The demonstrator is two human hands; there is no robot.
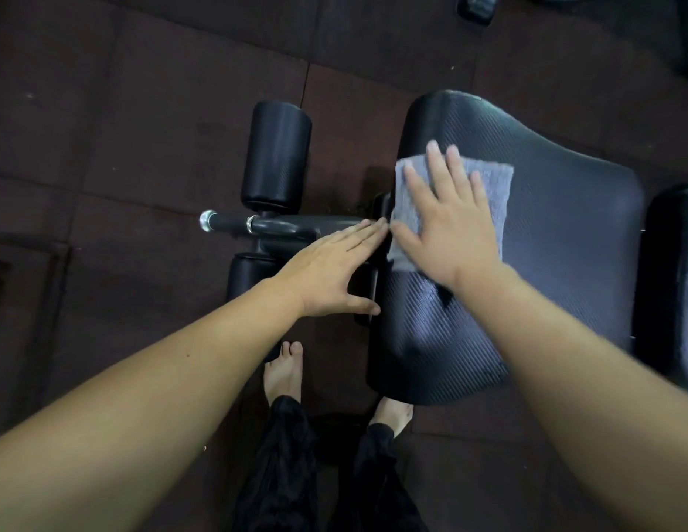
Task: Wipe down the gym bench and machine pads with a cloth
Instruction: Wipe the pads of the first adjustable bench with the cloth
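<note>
Head view: right hand (448, 224) lies flat and open on the grey cloth (492, 186) on the black seat pad (565, 243); left hand (334, 270), open, touches its left edge.

The cloth (455, 209) lies on the left part of the bench seat pad (526, 263), under the flat right hand (450, 224). The left hand (334, 270) rests just left of it, at the pad's left edge, over the frame bar (273, 226). Left of the pad, one roller pad (276, 155) sits beyond the bar and another (246, 278) nearer, with two bare feet (283, 374) on the floor (123, 128) below.
</note>
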